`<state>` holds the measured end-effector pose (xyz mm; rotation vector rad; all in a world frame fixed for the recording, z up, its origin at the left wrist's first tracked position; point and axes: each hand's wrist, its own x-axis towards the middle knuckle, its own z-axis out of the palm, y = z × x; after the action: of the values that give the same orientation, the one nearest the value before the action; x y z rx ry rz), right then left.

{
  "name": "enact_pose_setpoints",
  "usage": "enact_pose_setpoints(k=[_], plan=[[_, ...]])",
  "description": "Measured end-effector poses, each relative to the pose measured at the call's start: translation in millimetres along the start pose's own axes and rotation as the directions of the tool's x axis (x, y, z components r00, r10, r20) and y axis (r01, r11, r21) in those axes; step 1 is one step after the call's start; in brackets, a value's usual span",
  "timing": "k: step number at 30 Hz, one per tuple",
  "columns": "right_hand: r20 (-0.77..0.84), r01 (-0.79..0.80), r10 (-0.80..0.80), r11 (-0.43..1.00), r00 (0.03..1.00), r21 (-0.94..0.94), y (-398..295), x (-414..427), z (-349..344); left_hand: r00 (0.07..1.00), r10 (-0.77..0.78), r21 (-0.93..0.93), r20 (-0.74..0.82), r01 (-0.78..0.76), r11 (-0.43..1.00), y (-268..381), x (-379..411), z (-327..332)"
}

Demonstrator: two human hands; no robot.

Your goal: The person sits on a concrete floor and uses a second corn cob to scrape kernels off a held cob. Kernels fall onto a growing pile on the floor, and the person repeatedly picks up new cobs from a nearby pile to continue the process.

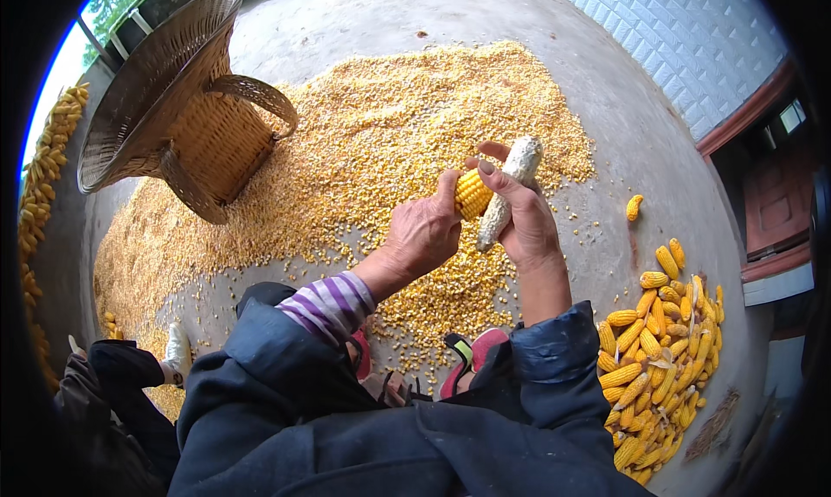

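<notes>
My left hand [425, 227] grips a yellow corn cob [472, 195] that still bears its kernels, with its far end against a bare, pale corn cob [513, 188]. That stripped cob lies across the palm of my right hand [529, 218], tilted, and the thumb rests near the full cob. The fingers of my right hand behind the cobs are partly hidden. Below both hands a broad spread of loose corn kernels [402, 127] covers much of the concrete floor, reaching down between my shoes [483, 351].
A wide-rimmed woven basket [217, 140] with side handles stands at the left among the kernels. Unshelled corn cobs [656, 367] are heaped at my right; a single cob [633, 207] lies apart. Another person's leg [130, 367] shows at lower left. More cobs [39, 198] hang at the far left.
</notes>
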<state>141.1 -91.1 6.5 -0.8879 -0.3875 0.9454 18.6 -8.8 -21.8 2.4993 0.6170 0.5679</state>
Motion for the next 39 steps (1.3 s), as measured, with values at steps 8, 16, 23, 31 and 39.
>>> enact_pose_setpoints(k=[8, 16, 23, 31, 39], plan=[[-0.067, 0.291, -0.492, 0.612, 0.868, -0.735, 39, 6, -14, 0.739, -0.114, -0.605, 0.664, 0.620, 0.499, 5, -2, -5], [-0.026, 0.157, -0.187, 0.885, 0.982, -0.439, 8, 3, -12, 0.811, -0.127, -0.686, 0.572, 0.557, 0.468, 6, -1, -19], [-0.078, 0.159, -0.191, 0.938, 0.978, -0.307, 16, -1, 2, 0.947, -0.097, -0.603, 0.306, 0.271, 0.751, 2, -9, 0], [-0.125, 0.319, -0.427, 0.811, 0.896, -0.490, 39, 17, -19, 0.656, -0.093, -0.642, 0.749, 0.754, 0.138, 13, -10, -18], [0.069, 0.010, -0.010, 1.000, 0.998, -0.009, 1, -5, 8, 0.992, -0.065, -0.585, 0.109, 0.117, 0.803, -12, -2, 14]])
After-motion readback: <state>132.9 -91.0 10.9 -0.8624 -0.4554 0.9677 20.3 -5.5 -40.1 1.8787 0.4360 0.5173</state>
